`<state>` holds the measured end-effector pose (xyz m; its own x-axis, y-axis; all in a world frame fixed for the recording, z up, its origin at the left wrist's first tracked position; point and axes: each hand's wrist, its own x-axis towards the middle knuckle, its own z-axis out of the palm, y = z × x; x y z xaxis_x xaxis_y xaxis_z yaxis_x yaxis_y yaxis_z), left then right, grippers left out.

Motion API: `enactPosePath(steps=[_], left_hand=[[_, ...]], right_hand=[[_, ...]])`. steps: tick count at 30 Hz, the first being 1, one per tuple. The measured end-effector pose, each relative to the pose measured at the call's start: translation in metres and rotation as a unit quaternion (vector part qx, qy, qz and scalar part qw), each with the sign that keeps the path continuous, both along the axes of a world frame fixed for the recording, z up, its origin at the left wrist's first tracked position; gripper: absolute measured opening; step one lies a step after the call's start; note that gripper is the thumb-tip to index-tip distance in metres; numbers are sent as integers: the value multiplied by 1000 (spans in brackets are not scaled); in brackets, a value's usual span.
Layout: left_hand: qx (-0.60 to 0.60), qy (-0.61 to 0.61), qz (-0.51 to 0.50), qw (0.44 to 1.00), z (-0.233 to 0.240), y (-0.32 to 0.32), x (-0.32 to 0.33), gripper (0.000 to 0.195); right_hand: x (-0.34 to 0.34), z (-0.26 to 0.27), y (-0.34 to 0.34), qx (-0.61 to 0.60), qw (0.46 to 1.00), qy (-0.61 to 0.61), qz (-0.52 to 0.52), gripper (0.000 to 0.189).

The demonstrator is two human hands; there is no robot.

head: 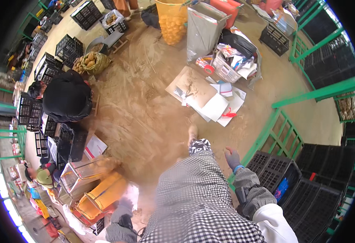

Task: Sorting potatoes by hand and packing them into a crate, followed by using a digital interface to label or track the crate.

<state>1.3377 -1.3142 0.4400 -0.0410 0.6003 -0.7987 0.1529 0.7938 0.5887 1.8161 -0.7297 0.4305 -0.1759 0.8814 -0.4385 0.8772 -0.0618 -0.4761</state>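
Note:
My right hand [232, 158], in a grey glove with bare fingertips, hangs at my side with nothing in it. Its fingers point towards the floor, near a green metal frame [257, 133]. My left hand [126, 204] is blurred behind a hazy patch of the picture. It is beside a whitish sheet or bag [132, 194] and an orange mesh sack [104, 194] held up in a frame. Whether the hand touches either one cannot be made out. A black-and-white checked apron [192, 194] covers my body, and one foot [192, 132] shows below it.
Ahead lie flattened cardboard [192, 85] and a white basket [226, 68] of scraps. Black crates [317, 194] stack at right. A person in black [66, 95] bends over crates at left. Potatoes fill a sack [94, 62]; an orange mesh bag [172, 27] stands farther off.

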Motion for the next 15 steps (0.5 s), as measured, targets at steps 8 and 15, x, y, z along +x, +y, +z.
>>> enactPosePath(steps=[8, 15], left_hand=[[-198, -274, 644, 686, -33, 137, -9, 16], [-353, -24, 604, 714, -52, 298, -135, 35]], right_hand=[[-221, -165, 238, 7, 988, 119, 97, 39], [-477, -387, 387, -82, 993, 65, 60, 59]])
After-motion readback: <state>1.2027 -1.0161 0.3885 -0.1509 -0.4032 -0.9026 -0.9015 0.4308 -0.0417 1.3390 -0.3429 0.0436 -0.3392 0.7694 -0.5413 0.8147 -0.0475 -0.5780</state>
